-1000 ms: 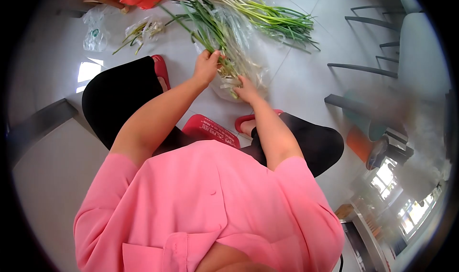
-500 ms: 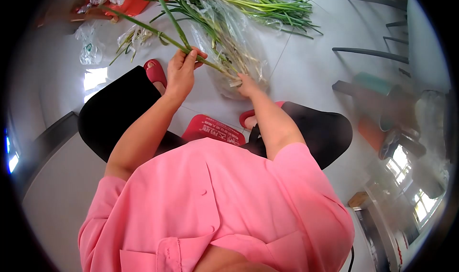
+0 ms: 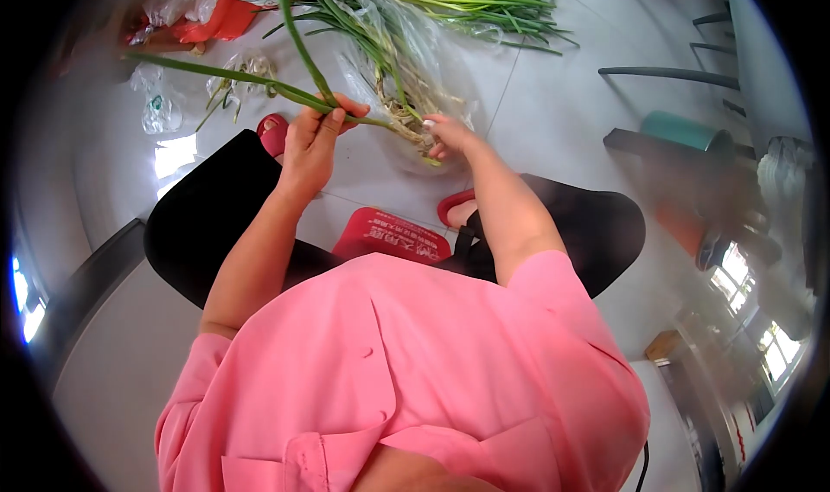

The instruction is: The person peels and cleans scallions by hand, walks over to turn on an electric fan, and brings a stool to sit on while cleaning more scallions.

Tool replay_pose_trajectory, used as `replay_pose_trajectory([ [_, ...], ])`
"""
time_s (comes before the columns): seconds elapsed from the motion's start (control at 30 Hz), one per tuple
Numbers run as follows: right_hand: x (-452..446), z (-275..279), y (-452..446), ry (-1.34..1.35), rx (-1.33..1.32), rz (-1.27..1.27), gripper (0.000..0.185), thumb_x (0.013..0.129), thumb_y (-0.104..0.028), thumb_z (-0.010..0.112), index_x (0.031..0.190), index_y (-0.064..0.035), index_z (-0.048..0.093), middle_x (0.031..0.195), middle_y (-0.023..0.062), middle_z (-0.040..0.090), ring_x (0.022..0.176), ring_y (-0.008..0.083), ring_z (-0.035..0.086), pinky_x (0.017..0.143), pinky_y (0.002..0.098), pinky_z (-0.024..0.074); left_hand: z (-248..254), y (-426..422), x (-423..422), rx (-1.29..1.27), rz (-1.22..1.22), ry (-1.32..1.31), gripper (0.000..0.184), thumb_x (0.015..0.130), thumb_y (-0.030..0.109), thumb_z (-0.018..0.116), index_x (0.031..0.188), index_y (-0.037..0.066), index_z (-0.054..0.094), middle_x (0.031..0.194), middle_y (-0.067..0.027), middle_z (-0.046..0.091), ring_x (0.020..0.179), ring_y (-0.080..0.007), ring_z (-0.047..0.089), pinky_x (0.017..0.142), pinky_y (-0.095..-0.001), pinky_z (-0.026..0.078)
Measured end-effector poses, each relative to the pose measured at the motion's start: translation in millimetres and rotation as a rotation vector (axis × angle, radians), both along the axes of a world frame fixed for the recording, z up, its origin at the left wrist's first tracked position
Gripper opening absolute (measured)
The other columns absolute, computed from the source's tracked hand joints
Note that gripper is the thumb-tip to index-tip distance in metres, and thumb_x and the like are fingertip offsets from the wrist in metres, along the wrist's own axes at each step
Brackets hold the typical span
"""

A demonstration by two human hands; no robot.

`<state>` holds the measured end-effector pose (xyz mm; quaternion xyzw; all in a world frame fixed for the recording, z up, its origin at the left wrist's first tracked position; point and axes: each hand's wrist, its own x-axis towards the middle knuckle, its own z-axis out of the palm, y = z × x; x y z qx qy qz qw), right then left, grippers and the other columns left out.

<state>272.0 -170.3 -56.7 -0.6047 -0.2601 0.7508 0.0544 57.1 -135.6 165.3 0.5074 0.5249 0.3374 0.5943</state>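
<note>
My left hand (image 3: 311, 142) is closed around the stalk of a green onion (image 3: 298, 42), whose long green leaves fan out up and to the left. Its pale lower end reaches toward my right hand (image 3: 450, 137), whose fingers are curled in at the root end. A small yellowish-green bit shows just under those fingers. Right behind lies a clear plastic bag (image 3: 450, 86) with more green onions (image 3: 380, 47) in it, partly covered by my hands. Farther back, a bunch of green onions (image 3: 467, 3) with pale stalks lies on the floor.
Scraps (image 3: 229, 81) and a crumpled clear bag (image 3: 158, 103) lie at the left, near a red bag (image 3: 229, 21). Between my feet is a red printed item (image 3: 389, 234). Dark curved metal legs (image 3: 670, 77) and a green cylinder (image 3: 687, 133) stand at the right.
My left hand has moved left and slightly down with the green onion, whose leaves now spread wider. The fingers of my right hand have shifted at the root end.
</note>
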Motion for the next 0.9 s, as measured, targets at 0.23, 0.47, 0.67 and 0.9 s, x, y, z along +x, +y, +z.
replay_pose_trajectory([
  [0.23,-17,-22,-13,0.019,0.169,0.304,0.028,0.084,-0.035,0.052,0.087,-0.0077,0.054,0.076,0.0023,0.056,0.055,0.0130,0.053,0.050,0.0286,0.0431,1,2,-3,0.008,-0.051,0.010,0.017,0.093,0.007,0.038,0.099,0.000,0.052,0.096,-0.0086,0.059,0.094,-0.0175,0.057,0.087,-0.0310,0.045],
  [0.47,-6,-6,-9,-0.338,0.418,0.422,0.033,0.086,-0.033,0.045,0.101,-0.0059,0.055,0.106,0.0168,0.057,0.100,0.0326,0.052,0.083,0.0417,0.0399,21,-10,7,0.160,-0.107,0.135,0.013,0.093,0.005,0.038,0.096,-0.002,0.050,0.093,-0.0081,0.057,0.092,-0.0204,0.058,0.084,-0.0321,0.047],
  [0.67,3,-25,-13,-0.443,0.544,0.340,0.028,0.086,-0.033,0.047,0.088,-0.0060,0.055,0.090,0.0177,0.059,0.085,0.0336,0.055,0.073,0.0423,0.0407,31,-18,7,0.061,-0.033,0.108,0.013,0.093,0.004,0.037,0.095,-0.001,0.049,0.091,-0.0089,0.056,0.091,-0.0213,0.058,0.083,-0.0345,0.048],
  [0.9,27,-34,-35,-0.548,0.453,0.475,0.026,0.079,-0.022,0.052,0.098,-0.0061,0.058,0.091,0.0168,0.062,0.085,0.0301,0.059,0.071,0.0402,0.0443,45,5,-15,0.074,0.164,0.046,0.016,0.093,0.006,0.036,0.097,-0.002,0.049,0.094,-0.0107,0.056,0.095,-0.0228,0.057,0.086,-0.0343,0.047],
])
